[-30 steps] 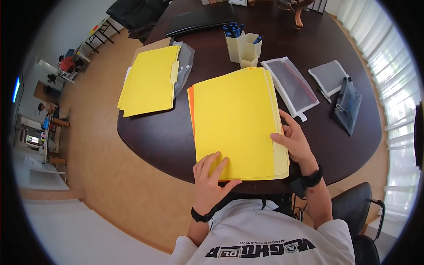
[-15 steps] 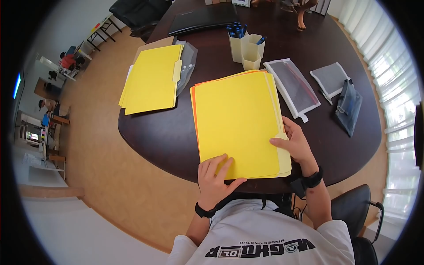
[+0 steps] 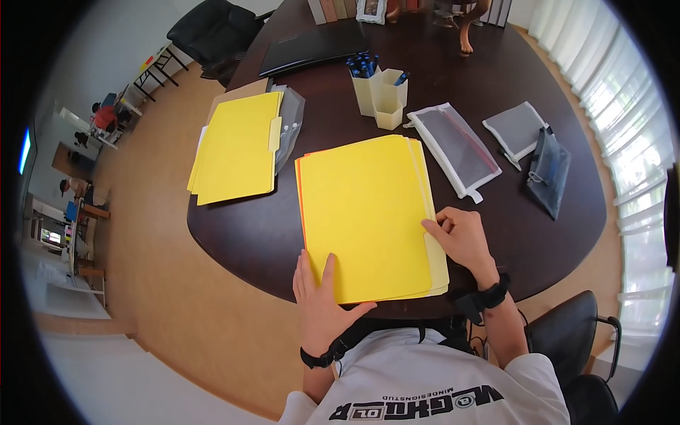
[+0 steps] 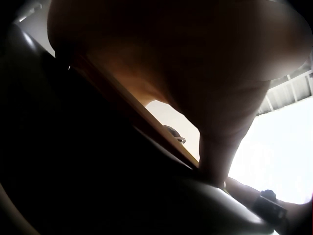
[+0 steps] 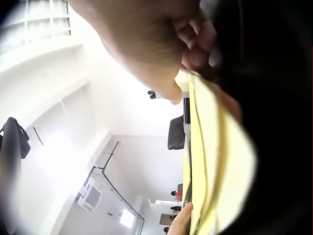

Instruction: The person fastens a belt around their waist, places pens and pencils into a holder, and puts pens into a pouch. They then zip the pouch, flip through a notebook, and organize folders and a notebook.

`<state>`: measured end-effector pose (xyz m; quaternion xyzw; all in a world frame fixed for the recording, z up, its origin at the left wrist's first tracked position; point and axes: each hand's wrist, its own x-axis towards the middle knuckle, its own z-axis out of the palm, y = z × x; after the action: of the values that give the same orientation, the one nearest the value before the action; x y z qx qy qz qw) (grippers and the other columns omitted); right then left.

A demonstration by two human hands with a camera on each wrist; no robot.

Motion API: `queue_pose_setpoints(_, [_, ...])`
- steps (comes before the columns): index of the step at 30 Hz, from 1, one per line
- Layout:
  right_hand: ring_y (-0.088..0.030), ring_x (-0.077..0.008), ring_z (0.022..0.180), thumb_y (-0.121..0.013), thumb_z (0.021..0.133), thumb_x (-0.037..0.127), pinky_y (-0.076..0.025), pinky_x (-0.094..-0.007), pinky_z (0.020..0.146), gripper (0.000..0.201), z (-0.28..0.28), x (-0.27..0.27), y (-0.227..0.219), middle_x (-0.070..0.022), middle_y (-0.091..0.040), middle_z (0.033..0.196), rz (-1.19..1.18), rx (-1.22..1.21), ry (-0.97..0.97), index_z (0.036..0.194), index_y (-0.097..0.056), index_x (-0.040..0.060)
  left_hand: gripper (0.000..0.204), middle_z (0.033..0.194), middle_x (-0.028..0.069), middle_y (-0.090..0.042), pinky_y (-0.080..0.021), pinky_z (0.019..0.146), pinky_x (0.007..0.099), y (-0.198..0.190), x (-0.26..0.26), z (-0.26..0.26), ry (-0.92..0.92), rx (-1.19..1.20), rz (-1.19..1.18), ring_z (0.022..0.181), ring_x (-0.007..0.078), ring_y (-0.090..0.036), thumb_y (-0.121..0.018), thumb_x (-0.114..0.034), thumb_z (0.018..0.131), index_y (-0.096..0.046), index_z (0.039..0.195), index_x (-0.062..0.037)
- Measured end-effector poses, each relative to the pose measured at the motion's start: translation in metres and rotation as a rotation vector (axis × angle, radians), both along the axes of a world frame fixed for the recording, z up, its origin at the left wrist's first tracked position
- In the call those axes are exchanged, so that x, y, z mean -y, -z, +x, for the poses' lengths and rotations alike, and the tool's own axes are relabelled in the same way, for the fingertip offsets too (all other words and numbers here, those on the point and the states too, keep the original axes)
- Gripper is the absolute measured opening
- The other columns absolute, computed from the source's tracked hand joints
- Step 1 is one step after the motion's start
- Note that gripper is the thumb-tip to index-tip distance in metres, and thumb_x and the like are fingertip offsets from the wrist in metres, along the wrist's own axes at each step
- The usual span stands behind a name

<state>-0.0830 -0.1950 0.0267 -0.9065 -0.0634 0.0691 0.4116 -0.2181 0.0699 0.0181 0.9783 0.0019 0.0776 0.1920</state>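
A stack of yellow file folders point(image 3: 365, 219) lies before me at the near edge of the dark table, with a sliver of orange showing along its left side and paler yellow layers along its right. At its near left corner rests my left hand point(image 3: 316, 304), fingers stretched up the left side and thumb along the near edge. My right hand point(image 3: 464, 237) pinches the right edge by the tab, thumb on top and the other fingers curled. In the right wrist view, several folder edges point(image 5: 222, 161) fan slightly apart below those fingers. The left wrist view is mostly dark.
More yellow folders point(image 3: 237, 152) lie at the left over a grey clear pouch point(image 3: 292, 124). Behind the stack stands a cream pen holder point(image 3: 388, 103). Mesh zip pouches point(image 3: 457, 149) and a dark pouch point(image 3: 549, 173) lie at the right. A black laptop point(image 3: 312, 49) is farther back.
The stack has come down flatter onto the table. My left hand has slid left, its fingers now along the left side. My right fingers, earlier reaching under the right edge, are now curled beside it.
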Motion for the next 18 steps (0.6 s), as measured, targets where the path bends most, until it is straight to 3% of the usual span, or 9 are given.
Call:
queue_pose_setpoints(2, [-0.064,-0.0233,0.058,-0.078,0.082,0.02,-0.048,-0.0329,0.055,0.024,0.0,0.004,0.003,-0.0096,-0.065,0.067,0.024,0.245,0.131,0.085,-0.067,-0.0017,0.106,0.15,0.0364,-0.026,-0.027,0.111,0.0602,0.002,-0.002,-0.001,0.007,0.008,0.005,0.139,0.0516,-0.027,-0.081,-0.066,0.065,-0.043,0.145,-0.0083])
queue_pose_setpoints(3, [-0.063,-0.0276,0.061,-0.077,0.081,0.018,-0.049,-0.0357,0.057,0.024,0.002,0.009,0.002,-0.0102,-0.065,0.07,-0.04,0.392,0.128,0.094,-0.068,-0.0004,0.106,0.15,0.0363,-0.026,-0.026,0.111,0.0603,0.002,-0.002,-0.001,0.011,0.012,0.005,0.139,0.0517,-0.027,-0.081,-0.066,0.065,-0.043,0.145,-0.0082])
queue_pose_setpoints(7, [-0.064,-0.0319,0.069,-0.073,0.084,0.016,-0.051,-0.0402,0.061,0.029,0.015,0.02,0.002,-0.0116,-0.062,0.08,-0.209,0.473,0.118,0.109,-0.065,0.0024,0.107,0.155,0.0323,-0.021,-0.023,0.114,0.0593,0.001,-0.002,0.0,0.023,-0.009,0.015,0.143,0.0487,-0.023,-0.086,-0.059,0.062,-0.043,0.146,-0.0074])
queue_pose_setpoints(12, [-0.066,-0.0365,0.075,-0.068,0.088,0.02,-0.054,-0.0452,0.064,0.021,0.045,0.031,0.026,-0.0128,-0.061,0.086,-0.382,0.511,0.132,0.1,-0.064,0.0036,0.106,0.156,0.0332,-0.02,-0.017,0.117,0.0614,0.001,-0.001,0.005,0.047,-0.059,0.028,0.145,0.0501,-0.02,-0.085,-0.058,0.064,-0.042,0.147,-0.0071])
queue_pose_setpoints(16, [-0.067,-0.0378,0.077,-0.066,0.09,0.02,-0.055,-0.0464,0.065,0.017,0.068,0.039,0.03,-0.0136,-0.062,0.088,-0.439,0.519,0.185,0.095,-0.063,0.004,0.104,0.155,0.0346,-0.02,-0.019,0.116,0.0622,-0.002,0.004,0.012,0.067,-0.053,0.017,0.145,0.0504,-0.02,-0.085,-0.056,0.066,-0.042,0.147,-0.0066])
queue_pose_setpoints(18, [-0.067,-0.0383,0.079,-0.067,0.089,0.022,-0.055,-0.0469,0.065,0.021,0.072,0.042,0.03,-0.0147,-0.063,0.087,-0.466,0.518,0.218,0.101,-0.063,0.0043,0.103,0.154,0.0354,-0.02,-0.02,0.116,0.0627,0.002,0.005,0.016,0.082,-0.017,-0.019,0.145,0.0506,-0.02,-0.085,-0.055,0.066,-0.043,0.146,-0.0065])
